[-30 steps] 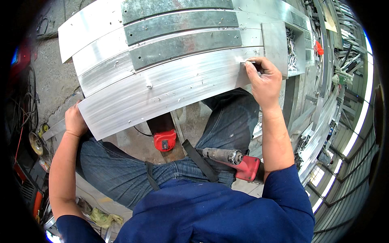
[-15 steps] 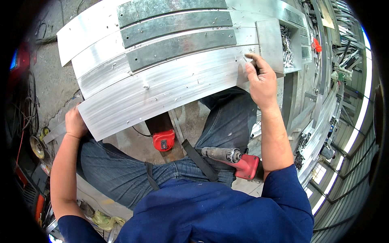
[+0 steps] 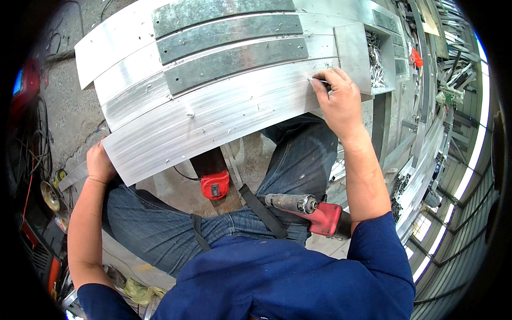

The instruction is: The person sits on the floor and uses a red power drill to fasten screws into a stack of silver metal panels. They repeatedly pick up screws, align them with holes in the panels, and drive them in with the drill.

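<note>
A long brushed aluminium panel lies across in front of me, over my thighs. My left hand is closed at its lower left corner, with the fingertips hidden against the edge. Over the panel's right end, my right hand pinches a small silvery rivet between thumb and fingers, its tip close to the panel surface. Just right of that hand sits an open metal box holding many loose rivets. On my right thigh rests a red power riveting tool with a grey barrel.
Darker metal strips lie on further panels beyond the near one. Small shavings dot the panels. A red battery-like block with a black cable sits between my legs. Cables and tools lie at left; metal profiles are stacked at right.
My right hand has moved a little left and turned, bringing the pinched rivet closer to a spot near the panel's right end. My left hand stays in place.
</note>
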`<state>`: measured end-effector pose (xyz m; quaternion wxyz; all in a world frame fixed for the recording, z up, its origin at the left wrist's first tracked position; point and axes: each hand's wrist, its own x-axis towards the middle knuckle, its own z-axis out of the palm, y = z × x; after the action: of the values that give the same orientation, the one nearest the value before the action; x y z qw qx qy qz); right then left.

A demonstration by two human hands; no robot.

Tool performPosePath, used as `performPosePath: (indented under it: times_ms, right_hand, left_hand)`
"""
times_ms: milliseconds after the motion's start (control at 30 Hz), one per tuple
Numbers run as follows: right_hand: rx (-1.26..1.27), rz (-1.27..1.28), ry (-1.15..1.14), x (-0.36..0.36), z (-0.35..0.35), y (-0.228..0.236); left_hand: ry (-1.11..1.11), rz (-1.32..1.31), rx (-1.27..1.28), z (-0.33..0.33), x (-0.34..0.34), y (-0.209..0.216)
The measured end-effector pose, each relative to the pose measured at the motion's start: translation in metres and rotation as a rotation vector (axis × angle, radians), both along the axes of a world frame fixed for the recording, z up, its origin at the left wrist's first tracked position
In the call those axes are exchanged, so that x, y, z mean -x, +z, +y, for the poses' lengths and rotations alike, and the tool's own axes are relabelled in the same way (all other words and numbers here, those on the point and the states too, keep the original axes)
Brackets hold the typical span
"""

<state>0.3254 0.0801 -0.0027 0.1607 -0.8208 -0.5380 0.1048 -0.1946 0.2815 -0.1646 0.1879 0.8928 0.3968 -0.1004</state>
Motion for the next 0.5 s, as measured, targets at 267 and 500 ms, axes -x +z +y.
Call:
performPosePath:
  times_ms: [267, 500]
  right_hand:
    - [-0.032, 0.129, 0.051, -0.0012, 0.0041, 0.0021]
    - [0.009, 0.192, -0.036, -0.0028, 0.0055, 0.0026]
  left_hand:
    - [-0.033, 0.008, -0.006, 0.0008, 0.0026, -0.0014]
    - [-0.032, -0.029, 0.006, 0.0001, 0.0009, 0.0016]
